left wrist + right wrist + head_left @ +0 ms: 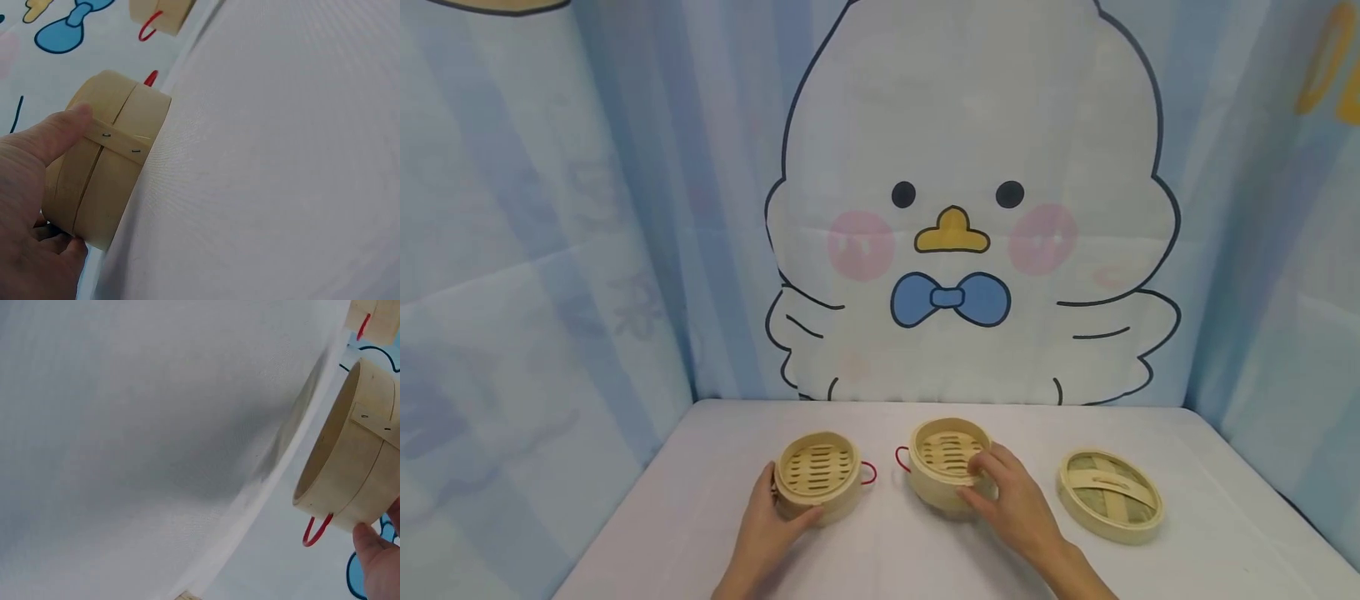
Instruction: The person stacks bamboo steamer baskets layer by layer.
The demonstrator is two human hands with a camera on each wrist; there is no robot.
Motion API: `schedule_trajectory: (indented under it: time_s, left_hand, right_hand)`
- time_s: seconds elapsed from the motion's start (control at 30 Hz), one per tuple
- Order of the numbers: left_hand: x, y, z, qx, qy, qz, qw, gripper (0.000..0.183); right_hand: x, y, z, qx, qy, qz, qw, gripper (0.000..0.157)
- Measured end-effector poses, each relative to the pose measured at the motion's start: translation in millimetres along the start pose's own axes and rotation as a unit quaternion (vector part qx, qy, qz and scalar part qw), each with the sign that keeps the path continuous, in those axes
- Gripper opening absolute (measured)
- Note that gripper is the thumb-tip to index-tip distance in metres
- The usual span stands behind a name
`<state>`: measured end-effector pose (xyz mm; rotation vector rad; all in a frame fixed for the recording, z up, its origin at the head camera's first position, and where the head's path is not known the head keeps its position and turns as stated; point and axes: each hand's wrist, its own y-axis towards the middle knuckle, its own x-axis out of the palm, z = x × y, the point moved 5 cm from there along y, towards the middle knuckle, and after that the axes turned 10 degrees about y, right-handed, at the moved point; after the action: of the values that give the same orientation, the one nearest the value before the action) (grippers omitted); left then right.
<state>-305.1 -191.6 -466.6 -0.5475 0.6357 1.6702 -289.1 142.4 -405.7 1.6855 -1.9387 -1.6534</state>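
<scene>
Two small round bamboo steamer baskets with slatted tops and red cord loops are in the head view. My left hand (767,525) grips the left steamer basket (818,471) around its side, thumb at the front. In the left wrist view, the thumb presses the stapled band of that steamer basket (119,144), whose lower edge is at the tablecloth. The right hand (1015,504) pinches the right steamer basket (936,483) at its right rim. Seen from the right wrist, this basket (356,462) is raised off the table, showing its hollow underside and a red loop.
A round woven bamboo lid (1109,500) with a strap across its top lies at the right of the white table (880,558). Behind the table hangs a curtain (962,358) printed with a cartoon bird, and more curtains close off both sides.
</scene>
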Motion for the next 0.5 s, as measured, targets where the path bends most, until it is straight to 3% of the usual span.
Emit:
schedule_trajectory:
  time_s: [0.5]
  left_hand:
    - [-0.2, -0.8, 0.5, -0.004, -0.004, 0.006, 1.0, 0.118]
  right_hand:
    - [15.9, 4.5, -2.1, 0.025, 0.073, 0.015, 0.997, 0.039]
